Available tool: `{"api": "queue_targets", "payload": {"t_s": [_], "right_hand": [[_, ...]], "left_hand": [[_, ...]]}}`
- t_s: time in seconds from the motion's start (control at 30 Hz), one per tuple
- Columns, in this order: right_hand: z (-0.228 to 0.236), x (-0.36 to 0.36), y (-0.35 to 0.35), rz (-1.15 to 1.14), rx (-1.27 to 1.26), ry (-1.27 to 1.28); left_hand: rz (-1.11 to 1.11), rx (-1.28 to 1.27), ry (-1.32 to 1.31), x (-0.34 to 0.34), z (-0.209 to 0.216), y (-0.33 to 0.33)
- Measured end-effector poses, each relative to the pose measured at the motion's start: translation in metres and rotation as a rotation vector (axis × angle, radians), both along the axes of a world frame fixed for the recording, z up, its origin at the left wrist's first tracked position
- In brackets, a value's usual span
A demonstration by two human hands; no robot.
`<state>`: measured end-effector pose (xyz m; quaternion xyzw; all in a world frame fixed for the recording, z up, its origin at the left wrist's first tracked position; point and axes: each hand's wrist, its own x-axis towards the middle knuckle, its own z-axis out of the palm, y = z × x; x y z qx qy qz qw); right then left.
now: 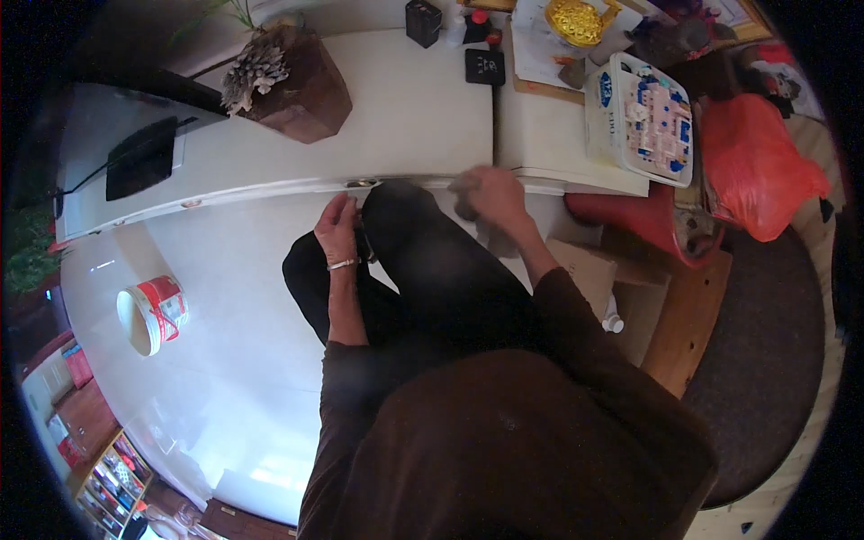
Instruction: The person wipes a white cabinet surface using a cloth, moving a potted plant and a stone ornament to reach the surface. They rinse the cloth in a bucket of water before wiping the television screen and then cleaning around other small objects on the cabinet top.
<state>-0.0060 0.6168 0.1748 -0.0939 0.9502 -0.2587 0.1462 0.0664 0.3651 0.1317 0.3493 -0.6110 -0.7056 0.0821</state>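
My left hand (337, 229), with a pale bracelet at the wrist, is beside my knee, close to the front edge of the white cabinet (409, 126). Its fingers are drawn together, and whatever is in them, if anything, is hidden. A metal drawer handle (362, 184) is just beyond that hand. My right hand (499, 196) is at the same cabinet front, right of my raised knee, closed around a dark grey, cloth-like thing (463, 200). Motion blurs this thing, so its exact kind is unclear. My black-trousered legs (423, 261) rise between both hands.
A white and red bucket (151, 315) lies on the pale floor at left. On the cabinet stand a brown planter (310, 90), small black boxes (484, 67) and a tub of pink and blue pieces (661, 126). A red plastic bag (756, 162) and cardboard box (585, 279) are at right.
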Motion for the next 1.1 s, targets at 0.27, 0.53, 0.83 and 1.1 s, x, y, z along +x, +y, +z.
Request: {"api": "queue_targets", "payload": {"t_s": [0.27, 0.53, 0.83, 1.1], "right_hand": [[-0.054, -0.12, -0.004, -0.162, 0.292, 0.437], [-0.052, -0.075, -0.021, -0.033, 0.297, 0.436], [-0.037, 0.023, 0.01, 0.217, 0.143, 0.375], [0.064, 0.042, 0.047, 0.097, 0.083, 0.367]], "left_hand": [[-0.078, -0.059, 0.019, -0.002, -0.019, 0.01], [-0.077, -0.133, 0.012, -0.005, -0.022, -0.005], [-0.064, -0.056, 0.108, -0.01, -0.012, 0.002], [0.003, 0.089, 0.314, 0.016, 0.016, -0.009]]}}
